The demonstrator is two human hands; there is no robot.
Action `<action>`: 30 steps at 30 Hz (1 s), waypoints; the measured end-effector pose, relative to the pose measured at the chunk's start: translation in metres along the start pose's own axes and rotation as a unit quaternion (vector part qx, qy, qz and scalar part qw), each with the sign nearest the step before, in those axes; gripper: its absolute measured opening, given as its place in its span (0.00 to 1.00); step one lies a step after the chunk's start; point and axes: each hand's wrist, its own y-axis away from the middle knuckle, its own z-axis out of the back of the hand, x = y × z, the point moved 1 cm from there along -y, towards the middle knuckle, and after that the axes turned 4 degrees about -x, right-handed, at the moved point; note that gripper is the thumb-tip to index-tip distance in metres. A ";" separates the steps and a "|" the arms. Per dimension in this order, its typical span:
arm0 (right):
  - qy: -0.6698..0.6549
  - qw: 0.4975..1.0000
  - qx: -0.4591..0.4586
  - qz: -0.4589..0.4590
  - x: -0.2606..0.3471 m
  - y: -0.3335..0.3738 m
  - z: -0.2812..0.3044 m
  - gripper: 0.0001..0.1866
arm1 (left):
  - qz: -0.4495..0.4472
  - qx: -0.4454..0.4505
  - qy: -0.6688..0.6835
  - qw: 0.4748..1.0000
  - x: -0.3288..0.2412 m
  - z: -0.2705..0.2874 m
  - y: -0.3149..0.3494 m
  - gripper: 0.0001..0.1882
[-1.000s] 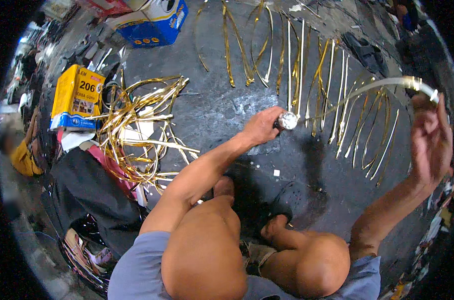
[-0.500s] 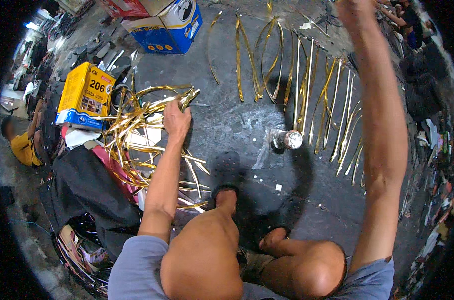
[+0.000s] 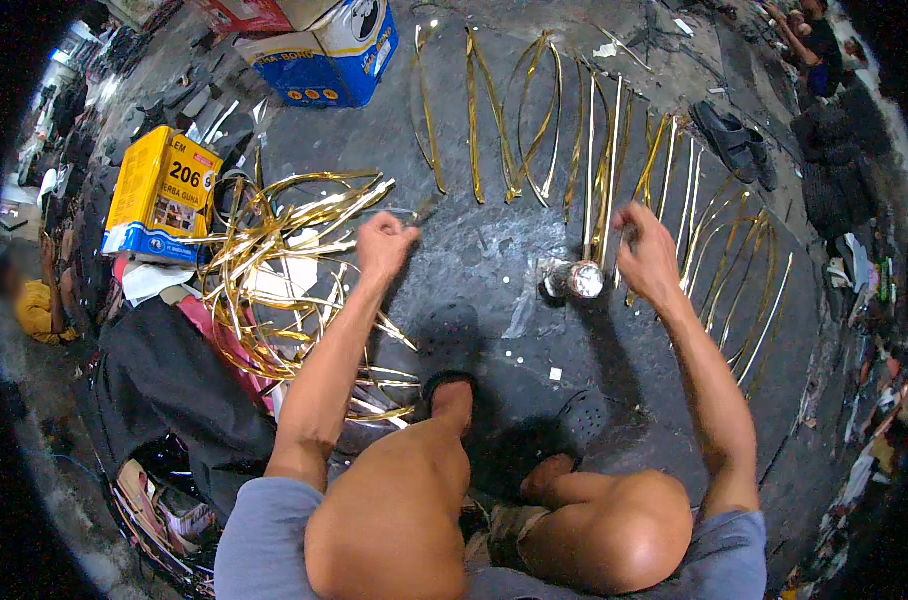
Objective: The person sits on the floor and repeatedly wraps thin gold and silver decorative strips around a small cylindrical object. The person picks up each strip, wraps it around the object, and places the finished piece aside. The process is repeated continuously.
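My left hand (image 3: 386,248) is closed in a pinch just right of a loose pile of gold strips (image 3: 284,215). Whatever its fingertips hold, if anything, is too small to make out. Above the dark floor sheet (image 3: 474,265), my right hand (image 3: 649,255) has its fingers curled in, their tips partly hidden. It is over the row of laid-out gold strips (image 3: 601,165), which fans from the far middle round to the right. A short round container (image 3: 584,279) with a silvery-white top stands beside my right hand, to its left.
A yellow box (image 3: 164,195) stands left of the pile, and a blue-and-white carton (image 3: 334,60) behind it. Black cloth (image 3: 184,380) lies at the near left. Dark sandals (image 3: 731,140) rest at the far right. Other people (image 3: 42,305) sit at the edges of view.
My right arm has come down from the far right, bringing the hand beside the round container. My left hand has moved right, off the pile. Several strips at the right end lie differently.
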 end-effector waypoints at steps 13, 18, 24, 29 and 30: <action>-0.344 0.891 -0.258 -0.145 -0.019 0.060 -0.076 0.34 | 0.155 0.324 0.214 0.908 -0.079 -0.113 0.076 0.24; -0.407 0.873 -0.235 -0.132 0.009 0.055 -0.070 0.38 | 0.266 0.385 0.306 0.829 -0.075 -0.125 0.089 0.29; -0.292 0.907 -0.265 -0.146 -0.021 0.070 -0.075 0.38 | 0.315 0.510 0.456 0.658 -0.050 -0.105 0.093 0.29; -0.282 0.880 -0.311 -0.223 -0.078 0.092 -0.069 0.36 | 0.092 0.433 0.090 0.892 -0.085 -0.125 0.081 0.14; -0.303 0.873 -0.309 -0.224 -0.077 0.091 -0.068 0.36 | 0.067 0.428 0.069 0.898 -0.083 -0.129 0.078 0.12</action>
